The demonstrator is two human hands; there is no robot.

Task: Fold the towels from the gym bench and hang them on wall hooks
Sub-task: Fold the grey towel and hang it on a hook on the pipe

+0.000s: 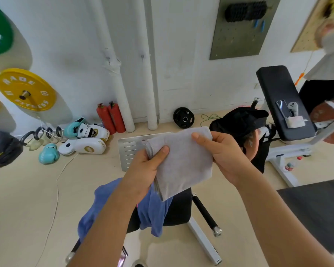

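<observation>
towel, grey, is folded into a compact rectangle and held in the air between both hands, above the desk. left hand: grip closed on the near-left corner, thumb on top across the stacked layer edges, fingers hidden beneath. right hand: grip closed on the far-right edge, thumb over the top face, fingers curled behind the cloth. a second towel, blue, lies unfolded below the left grip, draped over the desk and hanging off its near side. two wall hooks sit well beyond and above both grips; both are bare.

risks noted: the layers at the left grip are held by thumb pressure only, so easing that thumb during transfer would likely let the fold fan open. hanging a thick bundle on a small hook may fail to catch. the blue towel could slide to the floor if brushed.
</observation>
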